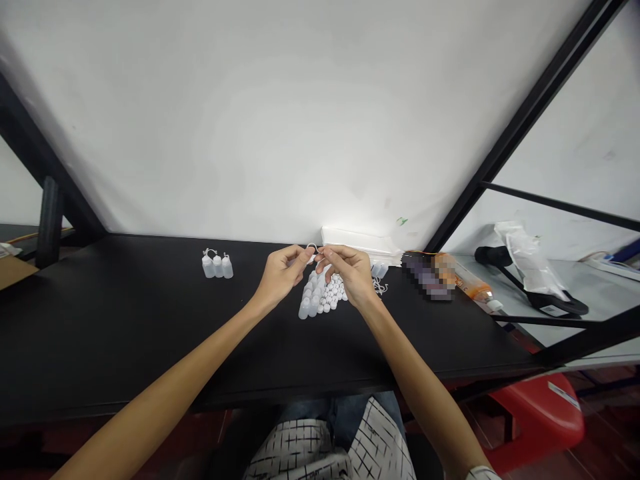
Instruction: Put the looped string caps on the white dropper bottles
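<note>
Strap (313, 244) between left hand (281, 272) and right hand (352, 269)

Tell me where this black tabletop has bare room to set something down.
Bare tabletop lies left of the three small bottles, and between them and the left hand. Another bare patch lies right of the right forearm, nearer than the orange-labelled bottle. It's crowded around the right hand: clustered bottles, white caps, a white stack.

Blk tbl (150, 333); 3 btls (218, 268), L; btl rows (309, 297) + wht caps (332, 293), ctr; wht stack (353, 240), rear; org-label btl (467, 283), R
</note>
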Demonstrator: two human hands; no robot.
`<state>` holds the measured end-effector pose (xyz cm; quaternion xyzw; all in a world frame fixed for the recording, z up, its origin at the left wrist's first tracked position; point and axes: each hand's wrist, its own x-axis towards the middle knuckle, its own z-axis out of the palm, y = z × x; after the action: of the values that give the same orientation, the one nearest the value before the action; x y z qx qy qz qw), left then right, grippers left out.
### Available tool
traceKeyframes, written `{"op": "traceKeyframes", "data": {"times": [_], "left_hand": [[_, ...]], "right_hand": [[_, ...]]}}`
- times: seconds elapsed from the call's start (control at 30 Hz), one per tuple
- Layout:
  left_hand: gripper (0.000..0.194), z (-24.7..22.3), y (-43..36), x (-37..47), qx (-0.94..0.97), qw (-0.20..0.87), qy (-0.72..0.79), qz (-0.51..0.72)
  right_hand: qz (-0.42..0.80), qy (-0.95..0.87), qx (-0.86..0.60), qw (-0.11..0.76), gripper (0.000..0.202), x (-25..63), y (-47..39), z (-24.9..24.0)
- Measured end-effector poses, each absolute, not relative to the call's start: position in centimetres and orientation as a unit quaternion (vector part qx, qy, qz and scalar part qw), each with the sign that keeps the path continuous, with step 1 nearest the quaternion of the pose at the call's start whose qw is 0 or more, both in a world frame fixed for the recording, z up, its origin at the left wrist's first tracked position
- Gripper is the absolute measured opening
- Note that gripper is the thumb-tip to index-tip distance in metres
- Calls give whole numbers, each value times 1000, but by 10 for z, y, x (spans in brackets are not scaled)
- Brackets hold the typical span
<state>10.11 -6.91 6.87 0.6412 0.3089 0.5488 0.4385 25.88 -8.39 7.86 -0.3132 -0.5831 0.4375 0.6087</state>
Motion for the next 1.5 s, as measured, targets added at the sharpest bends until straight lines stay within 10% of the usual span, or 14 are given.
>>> {"op": "traceKeyframes", "data": {"times": [1.5], "left_hand": [[41,65,-72,104,648,447,302,538]], "right_hand": [[477,-558,-284,617,23,252,-87,78]]}}
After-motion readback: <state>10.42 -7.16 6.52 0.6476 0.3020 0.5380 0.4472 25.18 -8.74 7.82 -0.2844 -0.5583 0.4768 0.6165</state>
